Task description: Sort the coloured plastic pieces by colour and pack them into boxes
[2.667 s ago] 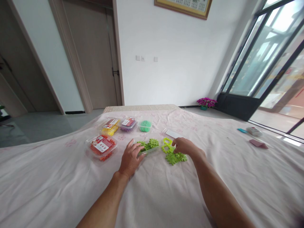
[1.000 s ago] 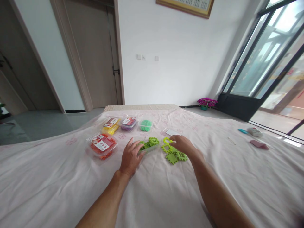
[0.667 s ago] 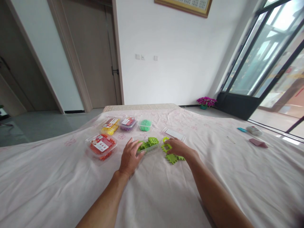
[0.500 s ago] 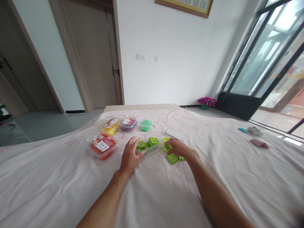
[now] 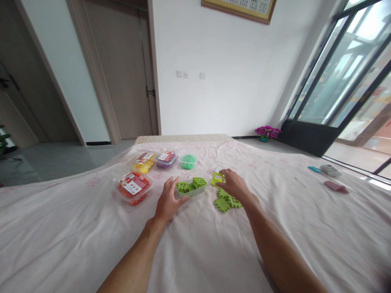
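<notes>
A clear plastic box stands in the middle of the bed-like surface, filled with green notched puzzle pieces. My left hand grips its left end, with the thumb along the near side and the fingers at the far side. Right of the box, my right hand pinches a yellow-green square frame piece, raised at its fingertips. Below that hand, several flat green puzzle pieces lie loosely overlapped on the cloth. The clear lid behind is mostly hidden by the right hand.
On the left are lidded boxes of orange pieces, yellow pieces and purple pieces. A box of mint-green pieces sits behind. At far right lie a pink folded item, a blue item and a white pack.
My right hand has lifted the yellow-green frame piece from the loose pieces, moving slightly up and away. My left hand stays on the box. The view has shifted slightly.
</notes>
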The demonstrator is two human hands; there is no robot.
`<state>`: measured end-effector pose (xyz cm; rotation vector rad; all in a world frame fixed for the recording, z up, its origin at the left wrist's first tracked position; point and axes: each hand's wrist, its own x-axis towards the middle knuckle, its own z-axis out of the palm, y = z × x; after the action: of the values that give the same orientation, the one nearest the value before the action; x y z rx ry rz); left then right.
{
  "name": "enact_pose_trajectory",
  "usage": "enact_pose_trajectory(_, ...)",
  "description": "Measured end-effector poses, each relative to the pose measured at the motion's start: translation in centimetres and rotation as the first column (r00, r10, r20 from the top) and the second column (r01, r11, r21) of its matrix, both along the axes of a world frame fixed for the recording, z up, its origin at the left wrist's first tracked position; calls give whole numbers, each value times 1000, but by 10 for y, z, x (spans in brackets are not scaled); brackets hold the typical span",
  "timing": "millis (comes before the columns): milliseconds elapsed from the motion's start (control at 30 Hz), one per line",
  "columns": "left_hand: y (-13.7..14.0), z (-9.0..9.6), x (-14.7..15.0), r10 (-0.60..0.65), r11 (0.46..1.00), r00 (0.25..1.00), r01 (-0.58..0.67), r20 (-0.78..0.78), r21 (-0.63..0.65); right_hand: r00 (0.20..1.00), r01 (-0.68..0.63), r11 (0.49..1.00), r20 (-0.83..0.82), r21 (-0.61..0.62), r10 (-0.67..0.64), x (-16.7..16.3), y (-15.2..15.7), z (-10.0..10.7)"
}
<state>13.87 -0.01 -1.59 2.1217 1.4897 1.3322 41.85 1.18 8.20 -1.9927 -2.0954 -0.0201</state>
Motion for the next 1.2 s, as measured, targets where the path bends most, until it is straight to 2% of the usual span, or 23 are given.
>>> enact_pose_trajectory(100, -2, 4, 2, -23, 1000, 1000, 23, -14, -5, 989, -70, 992, -121, 108, 83, -5, -1, 3)
enact_pose_trajectory(200, -5, 7, 3, -28, 999, 999, 27, -26, -35, 955, -159, 973, -225, 167, 194, -10, -1, 3)
enact_pose_trajectory(400, -8, 10, 5, -44, 998, 998, 42, -42, -44, 894, -91, 945, -392, 315, 217, -31, -3, -2)
enact_pose_trajectory(467, -8, 8, 5, -45, 999, 998, 43, -54, -23, 871, -138, 926, -401, 352, 283, -43, -6, -8)
enact_pose_trajectory(533, -7, 8, 5, -39, 999, 997, 40, -68, 17, 854, -242, 903, -364, 354, 372, -55, -10, -15)
enact_pose_trajectory(600, -8, 9, 4, -28, 997, 995, 35, -99, 66, 839, -356, 880, -307, 315, 450, -63, -12, -21)
enact_pose_trajectory(667, -9, 11, 4, -21, 992, 988, 39, -154, 118, 842, -407, 870, -253, 279, 476, -64, -13, -23)
enact_pose_trajectory(767, -13, 17, 6, -52, 977, 963, 104, -263, 186, 891, -342, 896, -206, 283, 405, -52, -9, -19)
enact_pose_trajectory(900, -16, 21, 10, -127, 961, 925, 204, -359, 185, 952, -203, 943, -172, 265, 253, -21, 1, -9)
enact_pose_trajectory(1067, -17, 23, 13, -104, 961, 925, 188, -366, 203, 991, -48, 996, -117, 79, 57, 13, 8, -2)
enact_pose_trajectory(1200, -13, 19, 10, -71, 959, 929, 163, -364, 230, 995, 76, 996, -64, -55, -79, 30, 5, 3)
